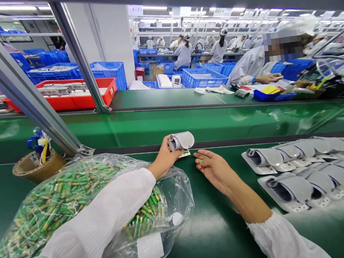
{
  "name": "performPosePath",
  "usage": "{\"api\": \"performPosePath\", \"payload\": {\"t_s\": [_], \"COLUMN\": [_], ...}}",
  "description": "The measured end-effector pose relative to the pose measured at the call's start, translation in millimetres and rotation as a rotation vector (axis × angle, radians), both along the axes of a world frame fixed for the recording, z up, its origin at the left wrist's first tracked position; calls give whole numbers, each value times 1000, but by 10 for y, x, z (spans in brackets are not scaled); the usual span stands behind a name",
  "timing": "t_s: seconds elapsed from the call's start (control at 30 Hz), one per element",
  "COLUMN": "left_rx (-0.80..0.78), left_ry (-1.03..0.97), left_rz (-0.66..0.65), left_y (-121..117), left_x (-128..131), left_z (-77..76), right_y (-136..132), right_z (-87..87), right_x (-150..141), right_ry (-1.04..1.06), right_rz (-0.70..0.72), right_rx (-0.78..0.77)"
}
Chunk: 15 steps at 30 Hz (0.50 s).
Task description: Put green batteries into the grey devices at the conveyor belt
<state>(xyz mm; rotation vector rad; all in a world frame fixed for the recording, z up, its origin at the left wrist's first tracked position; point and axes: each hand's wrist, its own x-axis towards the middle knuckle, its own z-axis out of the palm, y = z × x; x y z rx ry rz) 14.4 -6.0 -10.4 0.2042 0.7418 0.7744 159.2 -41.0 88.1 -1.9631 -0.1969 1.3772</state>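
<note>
Two bare hands, mine, both above a green worktop point(206, 243).

Left hand point(164, 160): closed on one grey cuff point(181, 140), rolled and gripped at its left side, raised off the worktop; a white edge and a bit of green show beneath it.

Right hand point(217, 169): just right of the cuff and apart from it, palm turned up, fingers loosely curled; a small green spot shows at the fingers, and I cannot tell whether they grip anything.

One clear bag point(181, 187): below and left of my left hand, my white left sleeve point(108, 220) lying across it; filled with many green-and-gold batteries point(61, 203). One white label point(150, 249) on it, nearer to me than my left hand.

Two rows of grey cuffs, set to the right of my right hand and well apart from it: back row point(300, 151), front row point(323, 181), the cuffs close together along each.

One round brown tub point(33, 170): left of my left hand, beyond the bag, with blue-handled and yellow tools standing in it.

One red bin point(75, 101): beyond my left hand and to its left, past a metal post point(81, 52).

One co-worker point(248, 66), in white: well beyond my right hand, at another worktop point(162, 100). One blue tray point(265, 94) with something yellow: before that person.
</note>
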Motion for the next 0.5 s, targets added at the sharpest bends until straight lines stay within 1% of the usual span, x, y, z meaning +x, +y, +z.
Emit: {"api": "performPosePath", "payload": {"t_s": [0.13,0.27,0.33,0.4,0.5], "left_rx": [96,132,144,149,147], "left_ry": [19,69,78,73,82], "left_rz": [30,21,20,24,19], "left_y": [-11,-19,-23,-26,-25], "left_x": [15,24,28,31,33], "left_z": [-35,-64,-70,-70,-62], "right_y": [-31,-44,-45,-59,-118], "right_z": [-8,-76,-102,-118,-129], "right_x": [-40,4,35,47,27], "right_ry": [-12,-172,-234,-260,-297], "right_rz": [60,61,154,281,424], "right_rx": [22,43,45,39,52]}}
